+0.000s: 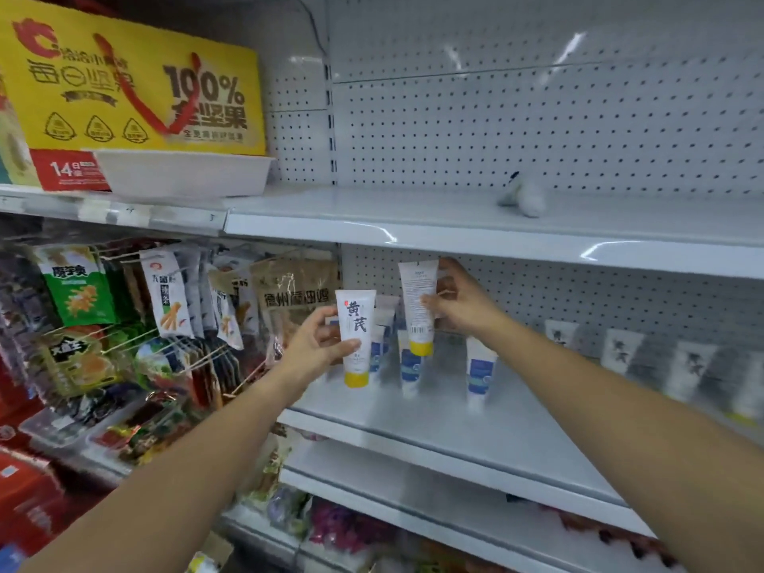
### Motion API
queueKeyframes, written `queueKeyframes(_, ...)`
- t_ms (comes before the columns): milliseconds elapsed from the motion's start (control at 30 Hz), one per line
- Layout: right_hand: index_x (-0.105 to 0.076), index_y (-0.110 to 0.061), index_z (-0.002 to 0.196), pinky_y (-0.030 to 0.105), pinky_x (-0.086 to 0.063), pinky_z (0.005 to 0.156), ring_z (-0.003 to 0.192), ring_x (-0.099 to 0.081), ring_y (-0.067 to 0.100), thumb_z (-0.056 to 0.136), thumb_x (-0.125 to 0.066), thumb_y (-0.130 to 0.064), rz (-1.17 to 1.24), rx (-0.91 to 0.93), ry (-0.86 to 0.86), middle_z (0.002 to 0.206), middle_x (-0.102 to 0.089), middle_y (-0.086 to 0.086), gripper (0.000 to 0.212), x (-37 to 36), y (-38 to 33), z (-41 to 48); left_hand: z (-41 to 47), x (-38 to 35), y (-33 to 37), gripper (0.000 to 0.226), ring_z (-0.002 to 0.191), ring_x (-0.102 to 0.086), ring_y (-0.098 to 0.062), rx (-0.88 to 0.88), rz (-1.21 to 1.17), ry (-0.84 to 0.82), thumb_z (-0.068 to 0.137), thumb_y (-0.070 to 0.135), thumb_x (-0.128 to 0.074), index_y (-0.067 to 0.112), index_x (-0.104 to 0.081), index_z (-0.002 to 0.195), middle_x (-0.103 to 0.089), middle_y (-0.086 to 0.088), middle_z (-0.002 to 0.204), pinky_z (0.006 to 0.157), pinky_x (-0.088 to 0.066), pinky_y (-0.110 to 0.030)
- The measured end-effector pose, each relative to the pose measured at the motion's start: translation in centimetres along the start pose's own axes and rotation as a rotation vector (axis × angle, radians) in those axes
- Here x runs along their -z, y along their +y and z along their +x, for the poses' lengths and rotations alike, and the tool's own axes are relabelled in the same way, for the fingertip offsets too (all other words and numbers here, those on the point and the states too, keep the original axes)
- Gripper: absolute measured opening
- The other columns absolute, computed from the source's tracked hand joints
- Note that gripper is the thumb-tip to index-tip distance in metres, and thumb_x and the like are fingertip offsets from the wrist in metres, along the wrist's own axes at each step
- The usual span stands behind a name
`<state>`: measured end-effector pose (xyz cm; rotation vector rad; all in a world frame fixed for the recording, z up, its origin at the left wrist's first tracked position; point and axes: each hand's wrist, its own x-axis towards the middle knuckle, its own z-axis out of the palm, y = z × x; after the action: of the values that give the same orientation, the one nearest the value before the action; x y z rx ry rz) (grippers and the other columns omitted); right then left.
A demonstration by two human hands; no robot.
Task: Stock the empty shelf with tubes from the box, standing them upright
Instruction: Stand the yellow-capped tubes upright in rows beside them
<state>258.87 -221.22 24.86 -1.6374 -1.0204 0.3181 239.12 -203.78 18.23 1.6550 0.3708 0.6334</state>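
My left hand grips a white tube with a yellow cap, cap down, black characters facing me, just above the left end of the white shelf. My right hand holds a second white tube with a yellow cap higher up, its printed back side towards me. Below them, blue-labelled tubes stand upright on the shelf. More white tubes stand in a row along the back at the right. The box is out of view.
Hanging snack bags fill the bay to the left. On the shelf above sit a yellow gift box, a white tray and a lying white object. Packaged goods lie on the lower shelf.
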Motion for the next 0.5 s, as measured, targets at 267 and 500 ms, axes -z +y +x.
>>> queueKeyframes(267,-0.046,-0.028,0.120,0.041,-0.062,0.067,0.100,-0.064,0.025,0.091,-0.064,-0.004,-0.022,-0.018,0.103,0.110,-0.060,0.008,0.042,9.5,1.2,-6.7,-1.3,-11.0,2.3,0.051,0.102,-0.071,-0.025,-0.026,-0.049,-0.120,0.086,0.001,-0.072,0.018,-0.049,0.127,-0.072,-0.011,0.112,0.074,-0.058,-0.029)
queueKeyframes(500,-0.045,-0.017,0.129,0.031,-0.061,0.064,0.095,-0.063,0.018,0.092,-0.063,-0.002,-0.041,-0.049,0.215,0.108,-0.058,0.006,0.043,16.7,2.3,-12.4,-1.7,-18.6,3.4,0.050,0.100,-0.070,-0.025,-0.060,-0.058,-0.186,0.085,0.000,-0.074,0.016,-0.051,0.125,-0.072,-0.013,0.110,0.080,-0.059,-0.035)
